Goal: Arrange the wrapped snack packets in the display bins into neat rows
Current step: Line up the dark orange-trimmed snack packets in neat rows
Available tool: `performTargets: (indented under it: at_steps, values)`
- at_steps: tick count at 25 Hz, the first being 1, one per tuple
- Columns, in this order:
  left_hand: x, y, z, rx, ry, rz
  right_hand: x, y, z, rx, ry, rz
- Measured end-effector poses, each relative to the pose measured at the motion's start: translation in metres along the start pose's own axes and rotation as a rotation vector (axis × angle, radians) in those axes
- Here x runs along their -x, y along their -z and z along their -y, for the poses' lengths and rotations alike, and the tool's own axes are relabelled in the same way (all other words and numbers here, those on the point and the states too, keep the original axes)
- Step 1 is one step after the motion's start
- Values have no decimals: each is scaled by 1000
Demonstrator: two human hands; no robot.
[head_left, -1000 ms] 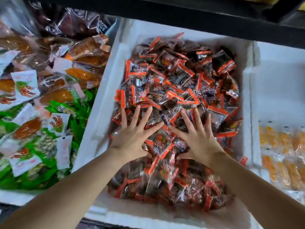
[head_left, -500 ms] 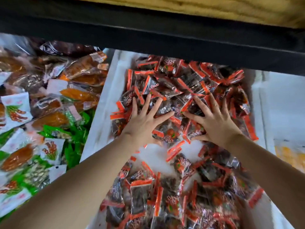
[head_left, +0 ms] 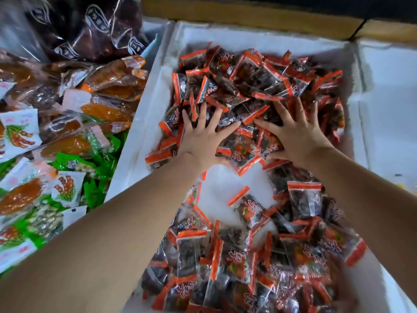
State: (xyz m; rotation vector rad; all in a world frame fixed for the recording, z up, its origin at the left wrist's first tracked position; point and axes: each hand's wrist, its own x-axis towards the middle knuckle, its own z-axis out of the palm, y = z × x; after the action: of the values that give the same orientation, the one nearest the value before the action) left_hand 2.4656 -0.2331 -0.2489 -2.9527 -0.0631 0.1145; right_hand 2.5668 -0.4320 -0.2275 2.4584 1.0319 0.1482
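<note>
Pressing flat with fingers (head_left: 201, 118) spread, the left hand (head_left: 203, 141) and right hand (head_left: 297, 136) rest side by side on the packets (head_left: 255, 82), pinching nothing. Packets are heaped just beyond both hands, toward the bin's (head_left: 248, 38) far wall (bare floor (head_left: 221, 184) shows behind the wrists).

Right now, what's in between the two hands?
In the head view, orange-edged snack packets lie between the left hand and the right hand, overlapping in a heap. The white bin floor shows bare only nearer the person.
</note>
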Motion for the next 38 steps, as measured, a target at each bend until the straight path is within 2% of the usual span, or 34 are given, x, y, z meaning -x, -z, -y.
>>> performTargets:
  at_steps: [2,5,7,9,11,14,18,25,32,38]
  values:
    - [9,6,-8,0,29,36,6,7,5,15,-25,33]
    - [41,15,-18,-15,43,34,32,17,21,-86,-33,26]
    - [77,13,-20,28,-32,-53,72,19,38,-211,29,-121]
    - [122,1,-21,116,-156,-226,126,11,60,-341,139,-298]
    - [168,-24,-27,111,-309,-264,179,-5,84,-306,294,-232]
    - [201,-59,-40,-63,-500,-131,206,-28,100,-177,479,-75]
    - [177,-68,-49,-124,-520,-184,184,-42,88,-154,525,-47]
    - [81,-32,-23,-201,-380,-273,116,-28,54,-99,235,-117]
    - [18,-20,5,-311,-396,-324,70,-34,26,-33,183,-173]
    - [-16,-17,11,-189,-325,-249,32,-30,-6,-14,122,-141]
